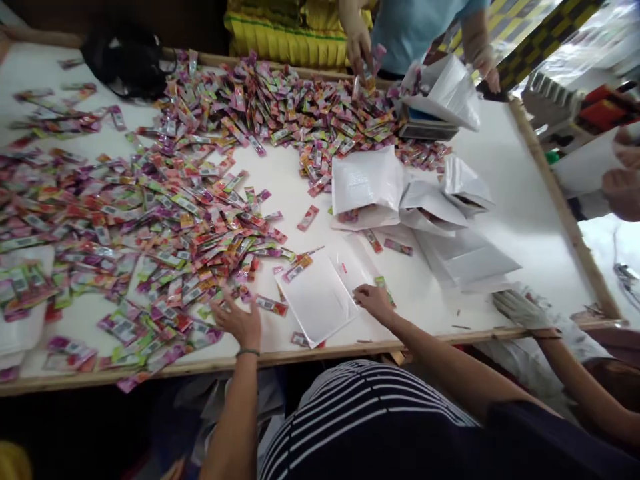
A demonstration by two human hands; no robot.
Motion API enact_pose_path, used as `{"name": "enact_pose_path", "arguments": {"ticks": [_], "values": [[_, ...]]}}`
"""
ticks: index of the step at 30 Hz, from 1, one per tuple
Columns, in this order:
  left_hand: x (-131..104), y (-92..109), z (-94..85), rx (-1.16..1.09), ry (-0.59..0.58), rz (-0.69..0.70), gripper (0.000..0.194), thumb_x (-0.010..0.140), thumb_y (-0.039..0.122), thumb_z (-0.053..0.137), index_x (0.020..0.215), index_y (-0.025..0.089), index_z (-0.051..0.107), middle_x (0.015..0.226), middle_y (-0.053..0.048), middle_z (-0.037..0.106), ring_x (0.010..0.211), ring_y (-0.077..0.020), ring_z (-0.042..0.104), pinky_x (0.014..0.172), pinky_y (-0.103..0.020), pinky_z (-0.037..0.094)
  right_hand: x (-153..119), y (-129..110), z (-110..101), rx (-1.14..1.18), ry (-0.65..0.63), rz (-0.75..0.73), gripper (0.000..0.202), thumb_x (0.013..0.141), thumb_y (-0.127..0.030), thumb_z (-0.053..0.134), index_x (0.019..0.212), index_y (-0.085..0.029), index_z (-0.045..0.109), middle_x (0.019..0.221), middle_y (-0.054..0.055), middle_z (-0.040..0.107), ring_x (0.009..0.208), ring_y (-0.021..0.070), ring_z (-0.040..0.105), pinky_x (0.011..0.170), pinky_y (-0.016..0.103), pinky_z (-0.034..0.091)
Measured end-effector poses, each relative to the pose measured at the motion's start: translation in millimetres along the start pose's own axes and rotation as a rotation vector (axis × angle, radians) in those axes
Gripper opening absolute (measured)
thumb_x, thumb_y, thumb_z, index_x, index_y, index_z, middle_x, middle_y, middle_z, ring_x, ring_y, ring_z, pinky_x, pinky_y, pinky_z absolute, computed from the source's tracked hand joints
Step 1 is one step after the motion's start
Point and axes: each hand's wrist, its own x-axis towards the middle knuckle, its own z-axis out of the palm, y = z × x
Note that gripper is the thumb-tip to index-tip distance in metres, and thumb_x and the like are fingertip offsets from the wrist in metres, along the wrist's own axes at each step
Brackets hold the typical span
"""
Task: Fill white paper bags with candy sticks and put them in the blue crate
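Sachets (165, 267) lie heaped across the left of the surface (500, 180), directly under the left hand (239, 321), its grip spread flat. Right hand (374, 301) pinches the plastic bag's (315, 300) edge lower centre; bag's long axis runs away from the person.

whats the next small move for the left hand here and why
Probably close the left hand on a few sachets under its spread fingers and carry them toward the white bag. The hand lies open on the pile's edge, holding nothing, while the right hand rests on the flat bag's edge beside it.
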Motion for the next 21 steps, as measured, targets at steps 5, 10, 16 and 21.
{"name": "enact_pose_path", "arguments": {"ticks": [5,10,16,21], "values": [[-98.6,24.9,30.5,-0.015,-0.504,0.516,0.044,0.093,0.027,0.051,0.134,0.015,0.061,0.138,-0.016,0.059,0.133,-0.0259,0.051,0.117,-0.041,0.039,27.5,-8.4,-11.1,-0.298,0.235,-0.027,0.047,0.093,-0.034,0.056,0.136,-0.012,0.056,0.136,0.019,0.06,0.117,0.0261,0.063,0.1,0.037,0.047],[-106.2,47.1,40.5,0.1,-0.612,0.523,0.048,0.09,0.024,0.056,0.137,0.016,0.06,0.14,-0.015,0.056,0.131,-0.025,0.052,0.115,-0.04,0.039,44.6,-26.3,-19.1,-0.364,0.01,-0.035,0.047,0.087,-0.038,0.07,0.125,-0.014,0.061,0.123,0.016,0.068,0.114,0.0263,0.064,0.092,0.032,0.047],[-90.0,78.2,22.7,0.112,-0.572,0.426,0.041,0.09,0.028,0.056,0.128,0.013,0.066,0.127,-0.016,0.064,0.119,-0.0243,0.06,0.106,-0.037,0.047,19.9,-43.2,-41.5,-0.226,0.025,-0.182,0.024,0.092,-0.032,0.063,0.11,-0.019,0.069,0.102,0.007,0.073,0.096,0.0204,0.067,0.081,0.027,0.047],[-97.8,135.9,-8.3,-0.185,-0.496,0.353,0.051,0.099,0.044,0.042,0.14,0.014,0.054,0.128,-0.015,0.066,0.101,-0.0196,0.069,0.095,-0.035,0.053,-21.9,-71.2,-50.1,-0.144,0.054,-0.541,0.015,0.093,-0.026,0.06,0.098,-0.02,0.072,0.103,0.007,0.073,0.096,0.0192,0.067,0.086,0.028,0.049]]}}
